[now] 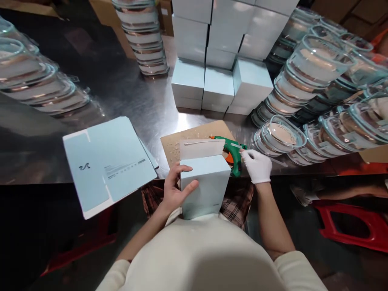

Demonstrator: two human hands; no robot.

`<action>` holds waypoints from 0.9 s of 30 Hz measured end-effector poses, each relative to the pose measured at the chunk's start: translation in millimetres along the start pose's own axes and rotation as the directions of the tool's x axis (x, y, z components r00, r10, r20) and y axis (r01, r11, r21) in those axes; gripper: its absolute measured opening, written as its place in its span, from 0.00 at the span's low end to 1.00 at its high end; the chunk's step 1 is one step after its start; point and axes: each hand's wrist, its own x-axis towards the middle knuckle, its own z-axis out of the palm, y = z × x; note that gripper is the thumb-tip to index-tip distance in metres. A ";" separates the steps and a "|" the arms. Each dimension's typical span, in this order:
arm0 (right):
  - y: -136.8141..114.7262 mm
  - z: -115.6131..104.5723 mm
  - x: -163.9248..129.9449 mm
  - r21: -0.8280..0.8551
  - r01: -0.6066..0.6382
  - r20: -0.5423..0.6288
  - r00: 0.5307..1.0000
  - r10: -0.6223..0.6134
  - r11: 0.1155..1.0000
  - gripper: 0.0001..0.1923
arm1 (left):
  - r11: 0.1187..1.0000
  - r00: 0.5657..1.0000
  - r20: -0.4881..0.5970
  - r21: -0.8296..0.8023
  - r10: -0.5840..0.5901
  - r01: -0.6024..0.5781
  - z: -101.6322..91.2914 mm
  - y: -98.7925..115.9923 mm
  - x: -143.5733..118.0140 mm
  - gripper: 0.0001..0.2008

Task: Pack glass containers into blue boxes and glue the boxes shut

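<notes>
My bare left hand point(176, 190) grips the left side of a pale blue carton point(206, 186) that stands against my lap at the table's front edge. Its white top flap point(202, 148) is raised and carries a thin line of glue. My right hand point(257, 165), in a white glove, holds the handle of a green glue gun point(233, 150) just right of the carton. The gun lies over a brown cardboard sheet point(182, 141) speckled with glue drips.
Flat unfolded blue cartons point(106, 161) overhang the steel table point(127, 93) at the left. Finished blue boxes point(218, 60) are stacked at the back. Stacks of glass bowls with lids stand at left point(36, 76), centre back point(145, 36) and right point(315, 81). A red stool point(351, 230) is at lower right.
</notes>
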 end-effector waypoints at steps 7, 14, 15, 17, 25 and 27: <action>-29.0 32.7 -33.0 0.423 -0.022 0.410 0.896 -0.170 0.906 0.30 | 0.995 1.000 -0.011 -0.102 0.000 -0.001 8.6 -3.7 -2.1 0.23; -32.1 3.5 -43.3 0.338 0.522 0.577 0.543 -0.611 0.783 0.21 | 0.953 1.000 0.010 -0.303 0.006 -0.002 5.5 -15.0 3.8 0.18; -34.7 2.2 -43.3 0.306 0.575 0.584 0.516 -0.627 0.759 0.16 | 0.956 1.000 0.030 -0.292 -0.003 0.012 4.2 -15.5 3.7 0.16; -37.3 3.6 -42.1 0.304 0.626 0.592 0.466 -0.657 0.718 0.11 | 0.955 0.999 0.045 -0.293 -0.023 0.035 2.5 -14.5 3.5 0.16; 1.2 12.2 -67.2 0.278 0.405 0.201 0.862 -0.465 0.871 0.41 | 0.930 0.895 -0.445 -0.342 -0.033 -0.136 -15.3 4.2 26.6 0.15; 8.2 12.0 -83.8 0.267 0.284 0.258 0.900 -0.353 0.921 0.40 | 0.925 0.786 -0.613 -0.338 -0.076 -0.175 -19.0 3.1 28.2 0.20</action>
